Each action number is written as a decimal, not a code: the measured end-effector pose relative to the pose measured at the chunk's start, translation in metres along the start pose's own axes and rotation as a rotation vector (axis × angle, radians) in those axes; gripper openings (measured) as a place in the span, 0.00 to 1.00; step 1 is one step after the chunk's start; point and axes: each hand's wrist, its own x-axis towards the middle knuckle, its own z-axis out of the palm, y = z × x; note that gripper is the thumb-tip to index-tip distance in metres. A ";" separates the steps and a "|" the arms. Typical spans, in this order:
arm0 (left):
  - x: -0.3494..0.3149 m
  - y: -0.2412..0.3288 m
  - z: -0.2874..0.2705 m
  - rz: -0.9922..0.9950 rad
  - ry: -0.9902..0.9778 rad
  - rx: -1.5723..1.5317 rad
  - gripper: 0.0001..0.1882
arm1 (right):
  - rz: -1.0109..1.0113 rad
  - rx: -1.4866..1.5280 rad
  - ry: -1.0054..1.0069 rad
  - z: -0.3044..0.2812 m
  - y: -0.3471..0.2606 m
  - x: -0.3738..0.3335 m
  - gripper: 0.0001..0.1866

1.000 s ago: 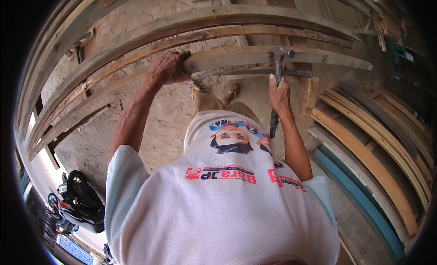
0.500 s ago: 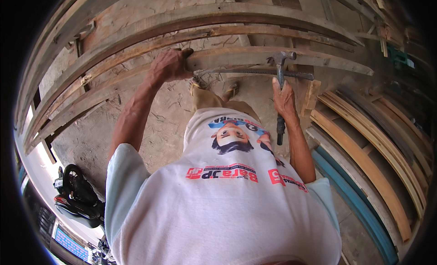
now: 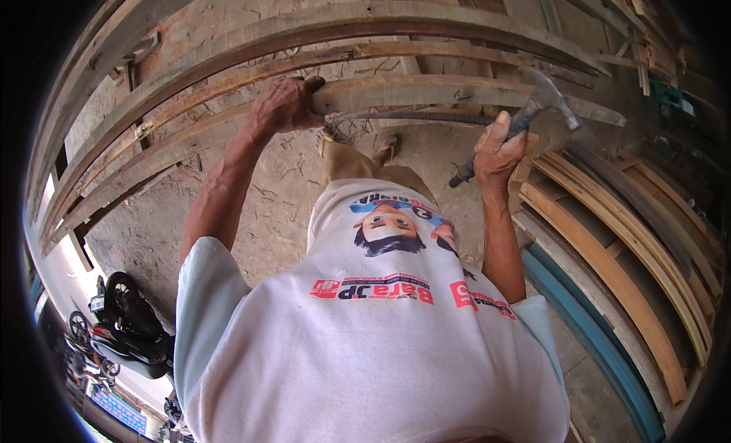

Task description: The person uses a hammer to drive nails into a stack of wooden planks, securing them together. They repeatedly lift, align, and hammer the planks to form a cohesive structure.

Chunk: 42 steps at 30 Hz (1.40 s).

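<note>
My left hand is closed around a long wooden beam, with the thumb over its far edge. In my right hand is a claw hammer, tilted with its metal head up and to the right; the head is slightly blurred. A ribbed steel bar lies along the beam's near side, its left end close to my left fingers. The bar's right end is hidden behind the hammer and my right hand.
More long beams run across the far side. Stacked timber and blue-painted boards lie at the right. A motorcycle stands at the lower left. Small scraps litter the concrete floor.
The hammer has turned from upright to tilted, its head moving right and its handle end swinging left and up. My right hand has shifted slightly right. My left hand stays on the beam.
</note>
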 end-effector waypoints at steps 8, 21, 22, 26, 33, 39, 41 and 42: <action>0.003 -0.011 0.008 0.077 0.063 -0.035 0.35 | 0.176 -0.446 -0.422 -0.008 0.035 -0.052 0.26; -0.004 -0.005 0.013 0.018 0.040 -0.018 0.32 | 0.128 -0.478 -0.274 0.007 0.023 -0.029 0.23; -0.001 -0.009 0.015 0.042 0.079 -0.002 0.32 | 0.199 -0.501 -0.333 0.008 0.025 -0.030 0.24; -0.003 -0.014 0.029 0.115 0.155 0.037 0.32 | 0.145 -0.508 -0.369 0.000 0.018 -0.018 0.24; -0.005 -0.004 0.018 0.063 0.070 0.061 0.36 | 0.022 -0.069 -0.047 -0.009 -0.035 -0.012 0.24; -0.008 -0.005 0.021 0.044 0.093 0.017 0.32 | 0.155 -0.630 -0.354 -0.002 0.030 -0.027 0.25; -0.016 -0.005 0.028 0.061 0.217 0.028 0.30 | 0.164 -0.605 -0.429 -0.003 0.008 -0.023 0.26; -0.016 -0.004 0.024 -0.036 0.070 0.038 0.31 | 0.174 -0.592 -0.462 -0.006 -0.001 -0.021 0.25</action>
